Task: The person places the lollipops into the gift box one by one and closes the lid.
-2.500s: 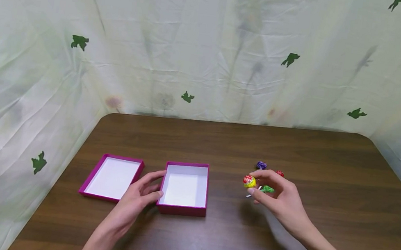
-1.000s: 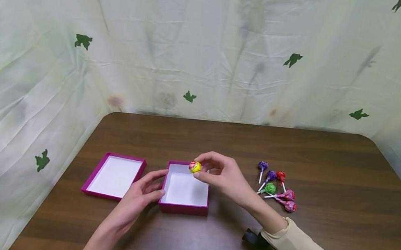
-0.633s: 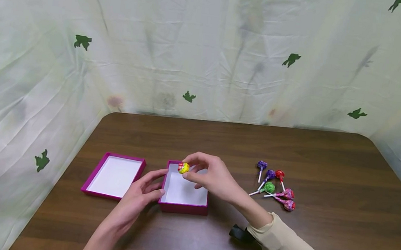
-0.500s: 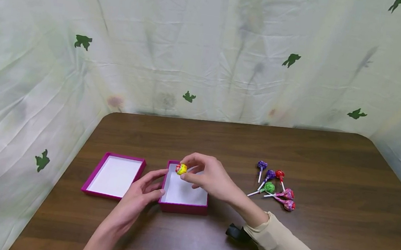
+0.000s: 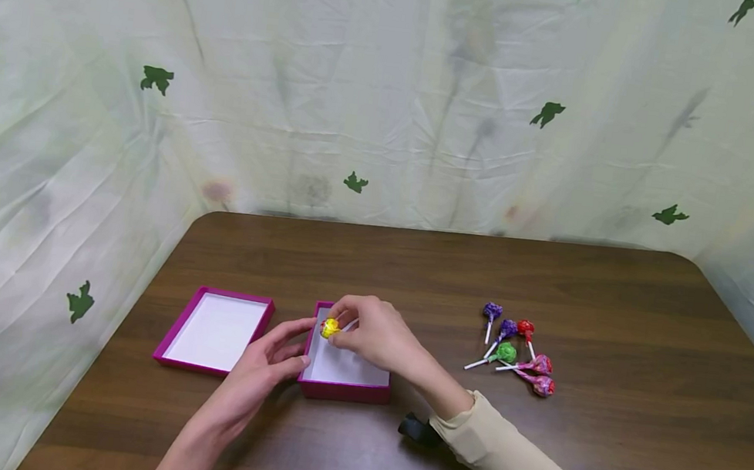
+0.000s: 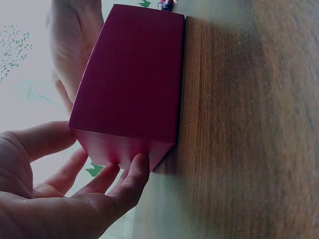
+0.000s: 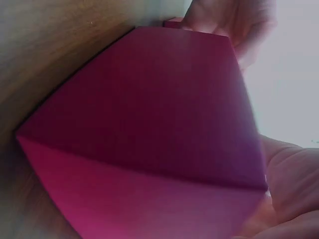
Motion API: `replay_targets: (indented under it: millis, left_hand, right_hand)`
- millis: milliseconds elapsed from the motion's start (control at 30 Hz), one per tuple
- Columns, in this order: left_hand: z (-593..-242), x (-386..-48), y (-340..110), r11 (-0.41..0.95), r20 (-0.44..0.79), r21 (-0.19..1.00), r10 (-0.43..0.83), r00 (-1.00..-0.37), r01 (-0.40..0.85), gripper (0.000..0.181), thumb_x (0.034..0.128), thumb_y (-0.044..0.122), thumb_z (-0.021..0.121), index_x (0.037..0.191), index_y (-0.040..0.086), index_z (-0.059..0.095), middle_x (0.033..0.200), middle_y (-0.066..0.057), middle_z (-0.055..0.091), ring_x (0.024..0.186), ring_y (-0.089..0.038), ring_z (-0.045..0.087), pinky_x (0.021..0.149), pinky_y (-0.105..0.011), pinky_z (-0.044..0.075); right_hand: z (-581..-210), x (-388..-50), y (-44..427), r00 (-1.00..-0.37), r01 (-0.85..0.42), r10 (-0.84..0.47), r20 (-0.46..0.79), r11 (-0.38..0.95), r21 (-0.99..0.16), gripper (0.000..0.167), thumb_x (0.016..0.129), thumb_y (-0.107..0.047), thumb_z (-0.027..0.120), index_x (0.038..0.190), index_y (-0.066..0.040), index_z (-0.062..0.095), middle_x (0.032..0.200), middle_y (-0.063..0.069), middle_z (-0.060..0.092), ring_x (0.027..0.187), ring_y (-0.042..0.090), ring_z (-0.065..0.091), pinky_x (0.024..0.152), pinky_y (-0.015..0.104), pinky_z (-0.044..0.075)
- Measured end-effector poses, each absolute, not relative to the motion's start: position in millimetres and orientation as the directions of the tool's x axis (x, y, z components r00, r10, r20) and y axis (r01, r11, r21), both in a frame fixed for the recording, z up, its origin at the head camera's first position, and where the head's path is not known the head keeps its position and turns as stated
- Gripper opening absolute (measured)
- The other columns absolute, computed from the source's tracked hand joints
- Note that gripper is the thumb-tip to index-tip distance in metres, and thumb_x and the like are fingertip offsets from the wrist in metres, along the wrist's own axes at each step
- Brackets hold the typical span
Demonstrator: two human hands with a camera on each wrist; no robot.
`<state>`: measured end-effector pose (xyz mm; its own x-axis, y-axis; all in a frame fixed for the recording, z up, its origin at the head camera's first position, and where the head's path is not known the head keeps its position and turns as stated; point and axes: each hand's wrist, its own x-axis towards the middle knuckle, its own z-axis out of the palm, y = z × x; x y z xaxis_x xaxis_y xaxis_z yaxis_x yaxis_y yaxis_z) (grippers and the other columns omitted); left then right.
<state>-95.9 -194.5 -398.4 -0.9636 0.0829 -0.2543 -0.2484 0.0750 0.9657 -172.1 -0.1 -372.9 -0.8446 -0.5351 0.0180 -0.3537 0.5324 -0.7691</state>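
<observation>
A magenta box with a white inside stands on the table, its top uncovered. My left hand touches its left side with spread fingers; in the left wrist view the fingertips of that hand rest against the end of the box. Over the box's back left part, my right hand pinches a yellow-wrapped lollipop between thumb and fingers. In the right wrist view the box hides the fingertips of the right hand, and the lollipop is not visible there.
The box's lid lies inside up to the left. Several lollipops, among them a green one and a red one, lie in a loose group on the right of the brown table. A patterned curtain hangs behind.
My right hand has carried the yellow lollipop left from beside the other lollipops to over the box, then lower toward its back left part. My left hand has stayed at the box's side.
</observation>
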Motion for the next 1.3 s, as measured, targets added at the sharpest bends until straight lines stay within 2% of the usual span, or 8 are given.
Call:
replay_targets:
  millis: [367,667,1000,1300]
  left_hand:
    - [-395.3,-96.4,-193.6,0.06,-0.261,0.965,0.095,-0.961,-0.256,0.05,0.0939,0.004,0.062,0.141,0.016,0.051,0.149,-0.008,0.042,0.131,-0.031,0.046,0.105,-0.046,0.041]
    - [-394.1,-96.4,-195.7,0.073,-0.257,0.965,0.1,-0.961,-0.251,0.052,0.0946,0.004,0.061,0.143,0.015,0.048,0.15,-0.008,0.04,0.133,-0.032,0.044,0.106,-0.048,0.039]
    - [-398.0,-95.6,-194.7,0.068,-0.254,0.966,0.095,-0.963,-0.248,0.053,0.0937,0.003,0.062,0.143,0.013,0.048,0.15,-0.009,0.041,0.132,-0.032,0.045,0.105,-0.047,0.041]
    - [-398.5,-96.3,-194.2,0.066,-0.251,0.967,0.101,-0.963,-0.245,0.052,0.0936,0.003,0.062,0.143,0.013,0.048,0.15,-0.008,0.041,0.133,-0.032,0.044,0.104,-0.046,0.042]
  right_hand:
    - [-381.5,-171.6,-16.4,-0.867,-0.338,-0.498,-0.013,0.607,-0.719,0.021,0.083,-0.014,0.077,0.103,-0.011,0.076,0.083,-0.006,0.068,0.075,0.009,0.058,0.064,0.025,0.046]
    - [-386.6,-176.3,-23.3,-0.884,-0.329,-0.467,-0.011,0.639,-0.695,0.017,0.083,-0.017,0.079,0.097,-0.008,0.076,0.079,-0.004,0.069,0.073,0.01,0.059,0.065,0.026,0.046]
    - [-392.9,-178.5,-24.9,-0.885,-0.357,-0.465,0.007,0.669,-0.653,0.017,0.08,-0.014,0.08,0.097,-0.012,0.078,0.078,-0.007,0.068,0.075,0.011,0.057,0.066,0.025,0.045]
    - [-394.4,-176.6,-25.0,-0.898,-0.341,-0.439,0.009,0.684,-0.645,0.018,0.082,-0.01,0.077,0.101,-0.011,0.078,0.089,-0.001,0.072,0.082,0.015,0.061,0.072,0.027,0.049]
